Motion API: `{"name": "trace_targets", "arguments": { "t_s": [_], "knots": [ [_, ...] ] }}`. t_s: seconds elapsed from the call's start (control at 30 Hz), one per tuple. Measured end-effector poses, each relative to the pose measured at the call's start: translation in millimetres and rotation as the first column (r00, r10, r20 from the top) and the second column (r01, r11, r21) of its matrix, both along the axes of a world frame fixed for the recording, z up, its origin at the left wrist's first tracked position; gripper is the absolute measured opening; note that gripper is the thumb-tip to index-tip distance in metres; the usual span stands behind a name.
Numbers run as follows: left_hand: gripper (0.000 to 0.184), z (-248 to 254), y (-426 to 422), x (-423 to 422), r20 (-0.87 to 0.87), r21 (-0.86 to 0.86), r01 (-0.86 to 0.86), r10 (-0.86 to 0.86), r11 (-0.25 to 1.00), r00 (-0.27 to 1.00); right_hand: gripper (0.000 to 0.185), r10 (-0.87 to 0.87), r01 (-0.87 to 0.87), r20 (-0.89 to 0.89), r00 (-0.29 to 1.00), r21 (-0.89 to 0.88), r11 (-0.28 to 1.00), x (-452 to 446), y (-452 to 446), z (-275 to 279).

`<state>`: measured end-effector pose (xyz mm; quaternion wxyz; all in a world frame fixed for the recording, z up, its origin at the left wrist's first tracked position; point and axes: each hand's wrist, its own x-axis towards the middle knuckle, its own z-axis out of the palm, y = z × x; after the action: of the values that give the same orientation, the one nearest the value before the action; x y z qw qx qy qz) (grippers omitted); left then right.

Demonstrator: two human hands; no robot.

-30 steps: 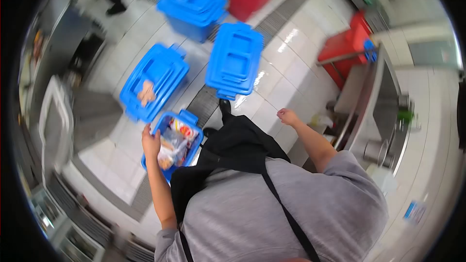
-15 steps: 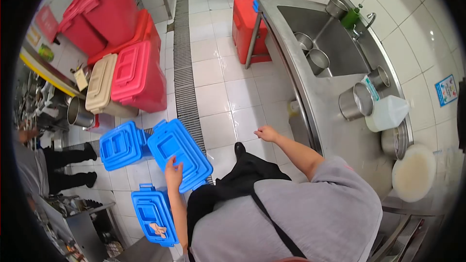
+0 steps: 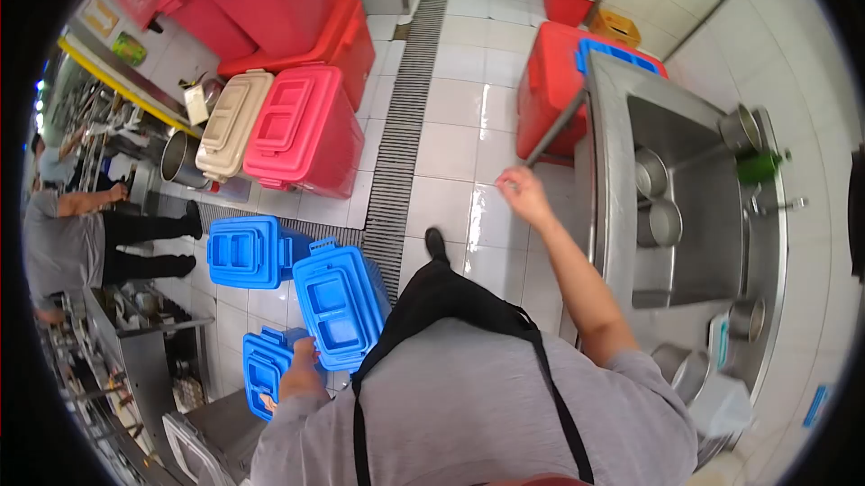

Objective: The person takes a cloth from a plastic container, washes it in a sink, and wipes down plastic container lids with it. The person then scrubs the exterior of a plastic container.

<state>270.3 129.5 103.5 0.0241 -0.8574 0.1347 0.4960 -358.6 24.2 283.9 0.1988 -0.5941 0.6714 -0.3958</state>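
Note:
Low at the left, my left hand (image 3: 305, 355) is by the lower edge of a blue lidded bin (image 3: 335, 306); its fingers are partly hidden and whether it touches the bin is unclear. My right hand (image 3: 523, 193) hangs over the tiled floor, left of the steel sink counter, with fingers curled and nothing visible in them. A second blue bin (image 3: 243, 252) stands further left. Below it is a third blue bin (image 3: 268, 364), partly behind my left forearm, with a small pale item (image 3: 268, 402) on its lid.
Red bins (image 3: 306, 126) and a beige bin (image 3: 236, 126) stand at upper left. A floor drain grate (image 3: 405, 126) runs up the middle. The sink (image 3: 694, 216) holds metal pots. A red container (image 3: 550, 81) stands behind the counter leg. Another person (image 3: 68, 234) is at far left.
My view has turned and moved up the floor, bringing the sink and red container closer. My left hand has dropped lower beside the blue bins; my right hand has risen in the view.

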Motion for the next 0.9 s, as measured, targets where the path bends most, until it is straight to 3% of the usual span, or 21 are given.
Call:
{"name": "trace_targets", "arguments": {
  "t_s": [0.07, 0.1, 0.17, 0.23, 0.27, 0.3, 0.33, 0.43, 0.47, 0.5, 0.57, 0.6, 0.67, 0.73, 0.8, 0.83, 0.9],
  "knots": [
    [0.021, 6, -15, -9, -0.048, -0.093, -0.181, 0.177, 0.979, 0.983, 0.011, -0.038, 0.042, 0.052, 0.998, -0.091, 0.995, -31, -43, 32],
    [0.02, 9, -34, -15, -0.077, -0.137, -0.25, 0.241, 0.959, 0.968, 0.01, -0.04, 0.018, -0.095, 0.995, -0.225, 0.974, -56, -64, 36],
    [0.021, 8, -106, -48, -0.054, -0.165, -0.167, 0.16, 0.972, 0.986, 0.011, -0.113, 0.118, 0.042, 0.993, -0.143, 0.983, -88, -90, 77],
    [0.018, 17, -200, -109, -0.064, -0.238, -0.052, 0.037, 0.97, 0.997, 0.012, -0.217, 0.2, -0.07, 0.974, -0.192, 0.961, -139, -114, 89],
    [0.016, 4, -261, -136, -0.075, -0.273, 0.157, -0.184, 0.949, 0.98, 0.011, -0.275, 0.245, -0.101, 0.956, -0.239, 0.94, -167, -125, 97],
    [0.013, -11, -319, -160, -0.075, -0.308, 0.356, -0.396, 0.882, 0.915, 0.011, -0.332, 0.287, -0.128, 0.934, -0.283, 0.915, -192, -134, 104],
    [0.011, -13, -373, -206, -0.133, -0.485, 0.231, -0.332, 0.843, 0.934, 0.01, -0.384, 0.323, -0.152, 0.911, -0.318, 0.892, -216, -139, 111],
    [0.015, 63, -489, -381, -0.25, -0.681, 0.226, -0.511, 0.696, 0.822, 0.012, -0.538, 0.462, -0.107, 0.836, -0.389, 0.797, -291, -156, 129],
    [0.02, 44, -533, -425, -0.26, -0.751, 0.18, -0.535, 0.636, 0.803, 0.014, -0.592, 0.509, -0.093, 0.801, -0.414, 0.755, -320, -164, 130],
    [0.026, 45, -568, -468, -0.26, -0.775, 0.262, -0.667, 0.576, 0.698, 0.016, -0.653, 0.586, -0.102, 0.751, -0.352, 0.73, -351, -170, 126],
    [0.028, 103, -580, -574, -0.161, -0.857, 0.291, -0.757, 0.425, 0.633, 0.019, -0.751, 0.719, -0.144, 0.644, -0.22, 0.659, -417, -185, 108],
    [0.028, 110, -581, -609, -0.115, -0.868, 0.346, -0.822, 0.357, 0.558, 0.021, -0.76, 0.733, -0.319, 0.566, -0.226, 0.641, -449, -195, 93],
    [0.029, 112, -596, -672, -0.017, -0.879, 0.432, -0.917, 0.204, 0.398, 0.02, -0.77, 0.794, -0.373, 0.518, -0.124, 0.595, -502, -221, 68],
    [0.031, 30, -617, -693, 0.223, -0.894, 0.438, -0.942, -0.096, 0.25, 0.028, -0.755, 0.834, -0.41, 0.511, 0.025, 0.551, -548, -253, 32],
    [0.034, 5, -610, -680, 0.141, -0.779, 0.627, -0.982, -0.032, 0.125, 0.033, -0.743, 0.863, -0.446, 0.498, 0.17, 0.476, -590, -275, -30],
    [0.035, -6, -612, -664, -0.032, -0.576, 0.81, -0.993, 0.113, 0.116, 0.036, -0.728, 0.866, -0.47, 0.499, 0.241, 0.438, -609, -283, -58],
    [0.033, -27, -614, -618, -0.225, -0.445, 0.835, -0.943, 0.325, 0.247, 0.052, -0.635, 0.842, -0.561, 0.531, 0.429, 0.326, -635, -294, -98]
  ]
}}
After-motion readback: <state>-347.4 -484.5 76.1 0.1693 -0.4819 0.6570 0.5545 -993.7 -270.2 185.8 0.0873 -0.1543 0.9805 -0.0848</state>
